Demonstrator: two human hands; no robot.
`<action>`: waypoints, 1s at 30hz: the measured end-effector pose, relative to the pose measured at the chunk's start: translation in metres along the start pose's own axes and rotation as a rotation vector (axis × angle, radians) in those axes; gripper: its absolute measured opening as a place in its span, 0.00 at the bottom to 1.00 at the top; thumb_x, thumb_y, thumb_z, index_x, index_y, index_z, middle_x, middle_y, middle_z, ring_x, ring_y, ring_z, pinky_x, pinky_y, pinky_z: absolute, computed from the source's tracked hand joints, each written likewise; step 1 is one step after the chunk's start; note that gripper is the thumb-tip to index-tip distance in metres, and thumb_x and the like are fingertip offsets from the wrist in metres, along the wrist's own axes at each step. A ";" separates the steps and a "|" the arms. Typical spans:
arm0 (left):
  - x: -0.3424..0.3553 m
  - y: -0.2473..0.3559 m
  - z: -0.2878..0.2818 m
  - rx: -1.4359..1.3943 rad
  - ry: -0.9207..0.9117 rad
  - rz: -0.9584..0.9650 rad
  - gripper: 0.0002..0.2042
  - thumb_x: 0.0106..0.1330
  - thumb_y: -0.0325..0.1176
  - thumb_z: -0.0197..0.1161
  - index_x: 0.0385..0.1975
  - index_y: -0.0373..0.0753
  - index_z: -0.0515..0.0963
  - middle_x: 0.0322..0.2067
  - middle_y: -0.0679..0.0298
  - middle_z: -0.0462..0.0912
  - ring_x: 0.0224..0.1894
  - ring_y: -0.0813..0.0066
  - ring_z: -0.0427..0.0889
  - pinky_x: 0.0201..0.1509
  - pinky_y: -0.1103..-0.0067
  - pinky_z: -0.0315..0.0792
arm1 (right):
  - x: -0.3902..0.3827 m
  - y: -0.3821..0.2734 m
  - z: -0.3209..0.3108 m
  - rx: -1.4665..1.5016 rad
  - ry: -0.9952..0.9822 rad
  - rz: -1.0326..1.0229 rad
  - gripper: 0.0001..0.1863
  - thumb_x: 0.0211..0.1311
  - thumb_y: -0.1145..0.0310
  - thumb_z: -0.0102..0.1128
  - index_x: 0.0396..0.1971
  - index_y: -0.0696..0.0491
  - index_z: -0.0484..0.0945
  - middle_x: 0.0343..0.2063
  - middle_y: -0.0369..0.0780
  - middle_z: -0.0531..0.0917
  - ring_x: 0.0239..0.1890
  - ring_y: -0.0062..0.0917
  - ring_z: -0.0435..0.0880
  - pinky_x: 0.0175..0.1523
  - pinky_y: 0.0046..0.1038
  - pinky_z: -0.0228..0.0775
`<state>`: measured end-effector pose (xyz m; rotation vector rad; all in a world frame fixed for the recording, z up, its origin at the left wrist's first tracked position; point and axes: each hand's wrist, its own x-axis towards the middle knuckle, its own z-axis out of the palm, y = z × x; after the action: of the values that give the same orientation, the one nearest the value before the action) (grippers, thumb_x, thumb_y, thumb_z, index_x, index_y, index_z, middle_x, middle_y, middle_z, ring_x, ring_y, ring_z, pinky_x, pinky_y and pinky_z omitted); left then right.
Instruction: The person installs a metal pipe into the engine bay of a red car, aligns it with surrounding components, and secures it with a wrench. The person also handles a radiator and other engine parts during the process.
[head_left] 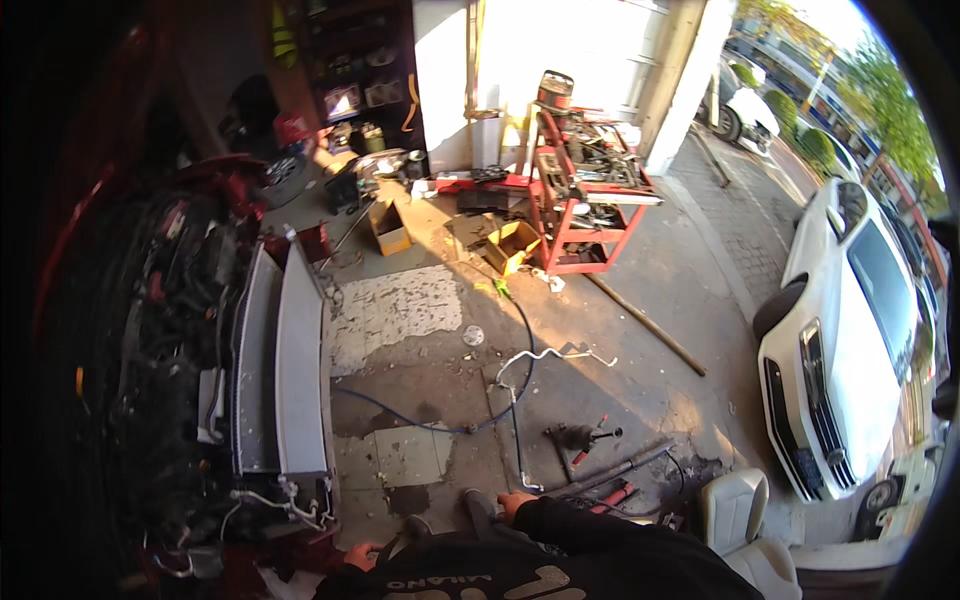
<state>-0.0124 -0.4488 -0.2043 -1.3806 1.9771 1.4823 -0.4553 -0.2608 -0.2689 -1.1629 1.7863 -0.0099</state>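
While stained garage flooring (690,285) bears a red cart (600,237), I cannot tell if either grip (362,555) (516,505) is spread.

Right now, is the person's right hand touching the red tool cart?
Apart. The head view plainly shows floor between the right hand, low in the picture, and the red tool cart, much higher up.

Left of centre stands a flat grey metal radiator (302,370). At centre, a bent white metal pipe (540,354) lies before the tiered red metal tool cart (580,268) at upper centre.
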 end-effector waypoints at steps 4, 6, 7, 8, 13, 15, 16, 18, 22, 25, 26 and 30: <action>-0.074 -0.006 0.039 -0.210 0.411 -0.009 0.25 0.66 0.52 0.74 0.53 0.38 0.85 0.52 0.47 0.85 0.54 0.47 0.86 0.60 0.58 0.79 | 0.029 -0.069 -0.062 -0.154 0.041 -0.257 0.26 0.67 0.55 0.69 0.60 0.52 0.81 0.55 0.55 0.85 0.56 0.53 0.86 0.61 0.47 0.80; -0.111 0.004 0.035 -0.202 0.504 0.015 0.26 0.69 0.50 0.72 0.59 0.38 0.82 0.53 0.49 0.84 0.47 0.56 0.88 0.54 0.63 0.82 | 0.036 -0.124 -0.089 -0.226 0.021 -0.496 0.23 0.64 0.64 0.73 0.57 0.53 0.82 0.52 0.52 0.87 0.53 0.51 0.88 0.56 0.44 0.82; -0.132 0.012 0.030 -0.240 0.480 -0.065 0.27 0.69 0.50 0.72 0.60 0.38 0.81 0.54 0.50 0.84 0.48 0.57 0.88 0.54 0.64 0.81 | 0.034 -0.158 -0.096 -0.199 -0.042 -0.543 0.22 0.64 0.65 0.73 0.57 0.53 0.82 0.49 0.52 0.87 0.51 0.49 0.89 0.55 0.42 0.82; -0.154 0.019 0.021 -0.271 0.479 -0.091 0.27 0.70 0.50 0.71 0.61 0.37 0.80 0.55 0.50 0.83 0.49 0.57 0.88 0.55 0.65 0.81 | 0.031 -0.193 -0.107 -0.192 -0.073 -0.531 0.22 0.64 0.66 0.73 0.57 0.54 0.82 0.47 0.51 0.88 0.50 0.48 0.89 0.54 0.41 0.82; -0.267 0.045 -0.038 -0.345 0.694 0.050 0.24 0.72 0.43 0.70 0.61 0.35 0.79 0.55 0.52 0.83 0.53 0.58 0.87 0.58 0.66 0.79 | -0.015 -0.398 -0.115 -0.267 -0.314 -1.058 0.20 0.64 0.71 0.72 0.54 0.58 0.82 0.45 0.51 0.87 0.45 0.46 0.89 0.51 0.39 0.83; -0.315 0.047 -0.067 -0.354 0.878 0.127 0.23 0.71 0.41 0.72 0.60 0.34 0.80 0.52 0.53 0.85 0.52 0.59 0.87 0.57 0.66 0.80 | -0.031 -0.483 -0.107 -0.279 -0.306 -1.270 0.19 0.62 0.72 0.72 0.52 0.60 0.82 0.42 0.51 0.86 0.43 0.46 0.88 0.48 0.39 0.82; -0.339 0.044 -0.083 -0.355 0.985 0.161 0.22 0.71 0.42 0.72 0.58 0.34 0.80 0.50 0.53 0.86 0.51 0.59 0.88 0.55 0.66 0.80 | -0.037 -0.523 -0.099 -0.300 -0.244 -1.344 0.19 0.61 0.73 0.72 0.51 0.61 0.82 0.38 0.51 0.85 0.41 0.46 0.88 0.45 0.39 0.81; -0.384 0.030 -0.122 -0.342 1.184 0.139 0.21 0.69 0.37 0.74 0.57 0.34 0.81 0.48 0.52 0.86 0.48 0.57 0.88 0.52 0.67 0.81 | -0.045 -0.596 -0.087 -0.304 -0.162 -1.494 0.21 0.61 0.76 0.69 0.55 0.61 0.80 0.44 0.52 0.86 0.44 0.53 0.87 0.49 0.44 0.81; -0.433 -0.019 -0.201 -0.043 1.439 -0.096 0.21 0.68 0.38 0.74 0.56 0.33 0.81 0.45 0.50 0.86 0.46 0.54 0.88 0.50 0.65 0.81 | -0.032 -0.712 -0.032 -0.299 0.127 -1.653 0.22 0.63 0.70 0.70 0.56 0.59 0.79 0.48 0.53 0.84 0.52 0.53 0.84 0.57 0.46 0.78; -0.434 -0.065 -0.257 0.071 1.448 -0.270 0.23 0.69 0.43 0.72 0.55 0.32 0.80 0.48 0.46 0.87 0.50 0.48 0.88 0.54 0.61 0.81 | -0.008 -0.759 0.020 -0.470 0.232 -1.520 0.22 0.65 0.65 0.69 0.56 0.57 0.79 0.50 0.51 0.84 0.56 0.51 0.83 0.60 0.46 0.78; -0.428 -0.080 -0.273 0.143 1.471 -0.315 0.23 0.70 0.44 0.71 0.55 0.32 0.80 0.49 0.44 0.87 0.52 0.46 0.87 0.55 0.59 0.80 | 0.000 -0.769 0.036 -0.524 0.260 -1.506 0.21 0.66 0.65 0.67 0.57 0.57 0.79 0.51 0.51 0.84 0.56 0.51 0.83 0.60 0.46 0.78; -0.390 -0.139 -0.331 0.031 1.368 -0.626 0.30 0.74 0.57 0.64 0.55 0.31 0.81 0.47 0.42 0.89 0.55 0.42 0.86 0.61 0.58 0.78 | 0.029 -0.776 0.066 -0.728 0.156 -1.467 0.22 0.68 0.65 0.66 0.58 0.58 0.80 0.52 0.50 0.84 0.55 0.53 0.82 0.61 0.45 0.77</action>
<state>0.3868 -0.5375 0.1333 -3.0468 1.6523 0.0865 0.1296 -0.6735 0.0385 -2.8061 0.6483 -0.3342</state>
